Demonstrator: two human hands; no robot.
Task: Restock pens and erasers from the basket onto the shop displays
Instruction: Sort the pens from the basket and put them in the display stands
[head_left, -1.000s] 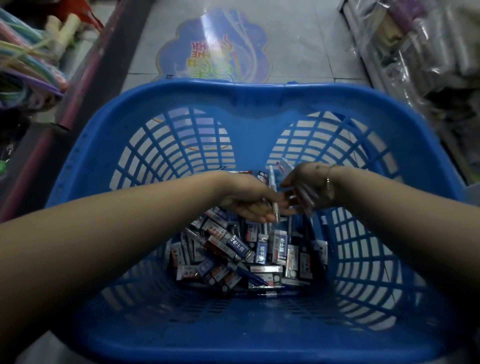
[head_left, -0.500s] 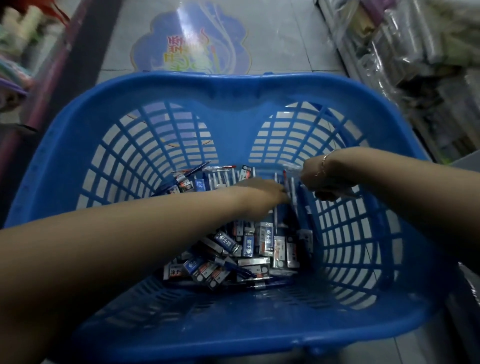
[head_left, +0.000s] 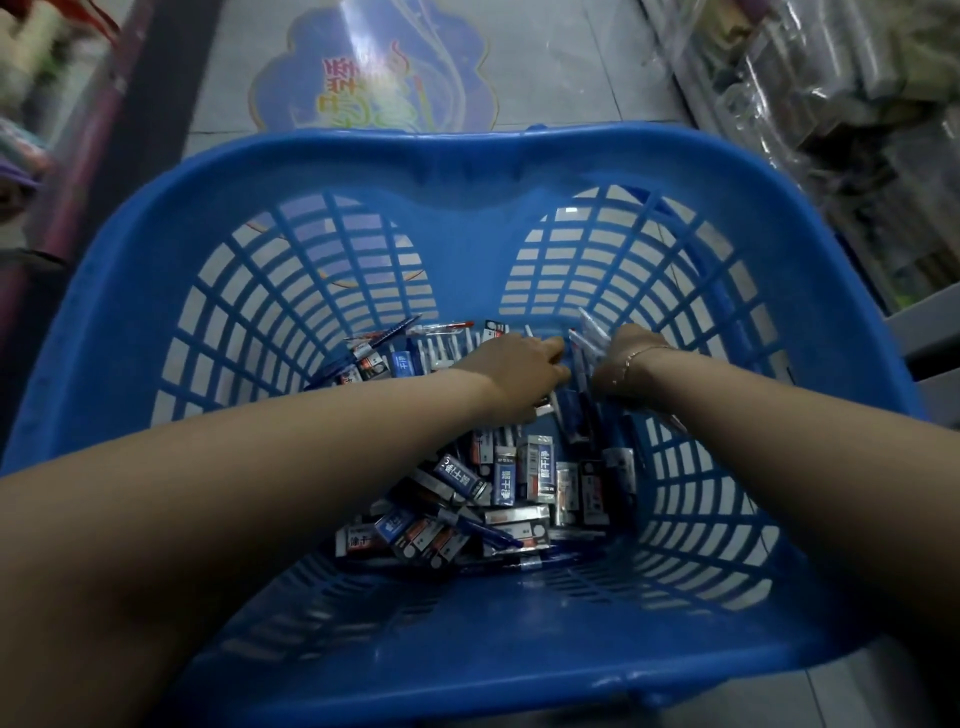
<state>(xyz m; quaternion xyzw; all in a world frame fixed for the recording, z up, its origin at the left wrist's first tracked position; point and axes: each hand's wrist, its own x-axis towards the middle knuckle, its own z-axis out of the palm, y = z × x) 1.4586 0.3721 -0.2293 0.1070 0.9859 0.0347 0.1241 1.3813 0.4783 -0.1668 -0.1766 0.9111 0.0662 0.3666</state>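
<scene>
A blue plastic basket (head_left: 467, 171) stands on the floor below me, both my arms reaching into it. Its bottom holds several boxed erasers (head_left: 519, 478) with blue and white sleeves, and several pens (head_left: 441, 348) along the far side. My right hand (head_left: 623, 364), a thin bracelet at the wrist, grips a bunch of clear pens (head_left: 589, 338) that stick up past its knuckles. My left hand (head_left: 524, 369) reaches among the pens beside the right hand, fingers extended down into the pile; its fingertips are hidden.
A blue floor sticker (head_left: 374, 78) lies on the tiles beyond the basket. Shelving with plastic-wrapped goods (head_left: 831, 104) runs along the right. A dark shelf edge (head_left: 104, 156) with colourful goods runs along the left.
My left hand has let go near the right hand's bunch and moved down into the pens. The right hand keeps its bunch. The view shifted, the basket sits lower in frame.
</scene>
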